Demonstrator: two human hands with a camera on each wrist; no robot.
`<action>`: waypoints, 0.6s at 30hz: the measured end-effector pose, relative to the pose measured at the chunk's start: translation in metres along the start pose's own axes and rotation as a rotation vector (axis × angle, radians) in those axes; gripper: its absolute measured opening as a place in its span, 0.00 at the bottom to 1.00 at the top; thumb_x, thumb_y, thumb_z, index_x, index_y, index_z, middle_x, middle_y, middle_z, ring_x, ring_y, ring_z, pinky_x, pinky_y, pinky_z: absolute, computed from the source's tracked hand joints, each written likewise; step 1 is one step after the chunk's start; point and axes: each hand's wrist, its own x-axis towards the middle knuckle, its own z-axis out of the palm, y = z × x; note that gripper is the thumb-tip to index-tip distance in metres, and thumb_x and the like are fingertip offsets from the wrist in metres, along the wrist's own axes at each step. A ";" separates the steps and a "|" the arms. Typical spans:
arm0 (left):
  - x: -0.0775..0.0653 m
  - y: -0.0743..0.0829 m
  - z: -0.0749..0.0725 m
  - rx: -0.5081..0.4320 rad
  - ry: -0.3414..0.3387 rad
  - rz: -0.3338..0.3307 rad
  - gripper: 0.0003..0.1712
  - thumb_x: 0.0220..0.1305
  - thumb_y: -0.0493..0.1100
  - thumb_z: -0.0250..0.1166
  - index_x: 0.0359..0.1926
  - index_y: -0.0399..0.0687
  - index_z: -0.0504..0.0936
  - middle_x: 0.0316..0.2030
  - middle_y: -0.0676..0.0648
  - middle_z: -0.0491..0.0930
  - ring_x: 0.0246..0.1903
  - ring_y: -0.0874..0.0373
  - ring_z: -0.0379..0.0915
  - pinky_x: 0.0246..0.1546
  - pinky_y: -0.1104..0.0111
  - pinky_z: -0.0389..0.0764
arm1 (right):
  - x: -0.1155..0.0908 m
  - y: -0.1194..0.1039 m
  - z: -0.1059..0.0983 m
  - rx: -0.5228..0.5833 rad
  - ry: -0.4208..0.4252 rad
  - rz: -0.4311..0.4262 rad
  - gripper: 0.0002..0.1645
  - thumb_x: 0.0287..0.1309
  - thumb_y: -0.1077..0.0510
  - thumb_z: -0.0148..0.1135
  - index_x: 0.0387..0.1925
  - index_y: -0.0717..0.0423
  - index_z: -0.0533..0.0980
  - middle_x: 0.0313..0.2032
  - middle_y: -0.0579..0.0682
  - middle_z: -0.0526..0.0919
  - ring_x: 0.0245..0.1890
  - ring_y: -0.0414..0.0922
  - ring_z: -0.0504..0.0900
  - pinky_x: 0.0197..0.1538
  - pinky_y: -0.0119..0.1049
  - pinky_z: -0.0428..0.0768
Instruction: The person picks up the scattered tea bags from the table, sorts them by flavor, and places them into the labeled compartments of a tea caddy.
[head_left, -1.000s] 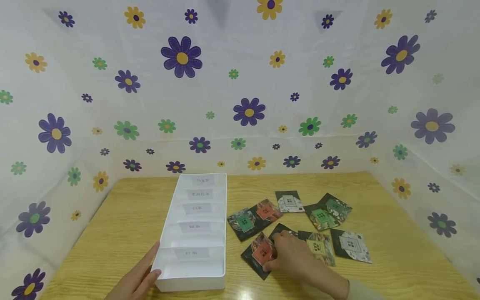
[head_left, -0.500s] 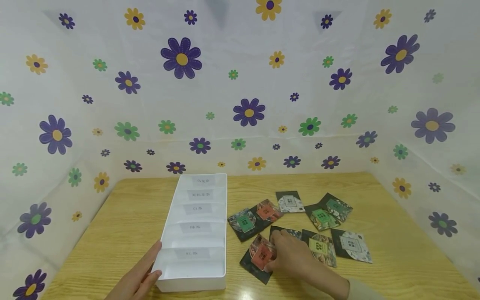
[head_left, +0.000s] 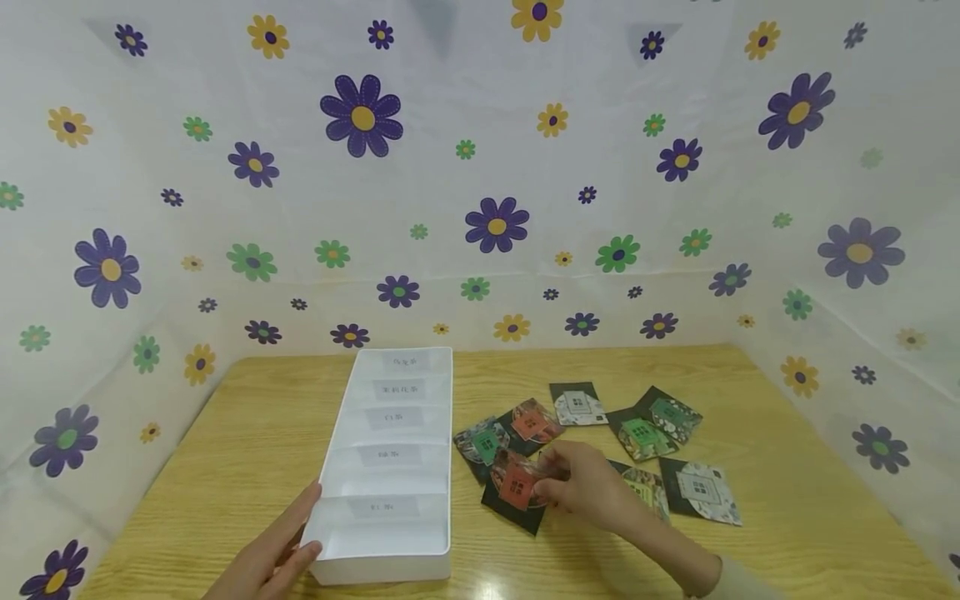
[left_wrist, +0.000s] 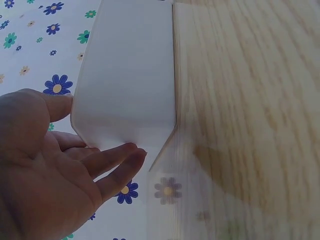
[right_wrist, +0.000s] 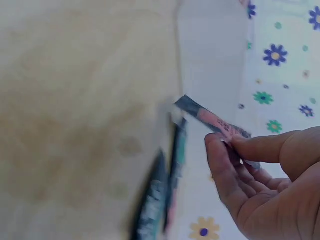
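Note:
My right hand [head_left: 585, 483] pinches a dark tea sachet with a red label [head_left: 516, 492] between thumb and fingers. In the right wrist view this sachet [right_wrist: 217, 120] is tilted and seen nearly edge-on, above the table. My left hand [head_left: 273, 542] rests at the near left corner of a long white divided box [head_left: 382, 570], fingertips on its side. The left wrist view shows those fingers fairly straight against the plain white wall [left_wrist: 125, 70]. Close behind the held sachet lie a green-labelled sachet [head_left: 487, 445] and another red-labelled one [head_left: 533, 422].
To the right lie a yellow-labelled sachet [head_left: 647, 487], partly behind my hand, white-labelled ones [head_left: 701, 492] and green-labelled ones [head_left: 643, 435]. Paper labels [head_left: 386, 454] mark the box's compartments. A flowered cloth [head_left: 435, 183] encloses the wooden table [head_left: 255, 417].
My right hand has lifted the red-labelled sachet off the table and moved slightly away from me, so it now overlaps the green-labelled sachet in the head view. The left hand has stayed at the box.

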 end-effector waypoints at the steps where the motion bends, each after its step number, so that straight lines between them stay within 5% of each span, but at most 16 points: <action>1: 0.000 0.000 -0.001 -0.015 -0.022 -0.016 0.39 0.77 0.41 0.61 0.79 0.32 0.55 0.72 0.26 0.61 0.60 0.58 0.74 0.44 0.71 0.84 | 0.001 -0.003 -0.003 0.022 0.020 0.000 0.09 0.63 0.69 0.69 0.43 0.66 0.78 0.32 0.50 0.86 0.27 0.48 0.85 0.28 0.40 0.85; 7: 0.000 0.006 -0.004 -0.059 -0.103 -0.122 0.42 0.78 0.45 0.60 0.80 0.31 0.50 0.75 0.24 0.54 0.61 0.35 0.73 0.45 0.63 0.86 | 0.010 -0.022 -0.014 0.049 0.134 -0.071 0.13 0.66 0.68 0.67 0.50 0.66 0.77 0.31 0.52 0.87 0.24 0.49 0.85 0.30 0.50 0.86; 12: 0.000 0.009 -0.004 -0.057 -0.093 -0.167 0.43 0.77 0.45 0.62 0.80 0.32 0.51 0.76 0.27 0.54 0.62 0.35 0.72 0.47 0.62 0.86 | 0.018 -0.039 -0.008 0.138 0.146 -0.163 0.18 0.67 0.69 0.66 0.56 0.70 0.75 0.31 0.56 0.88 0.25 0.53 0.85 0.30 0.45 0.87; 18: -0.001 0.005 0.000 -0.030 -0.034 -0.090 0.41 0.76 0.42 0.63 0.79 0.32 0.55 0.74 0.27 0.58 0.61 0.46 0.74 0.44 0.66 0.86 | 0.029 -0.055 0.011 0.181 0.140 -0.225 0.15 0.68 0.69 0.65 0.54 0.69 0.78 0.27 0.56 0.86 0.24 0.51 0.84 0.30 0.40 0.87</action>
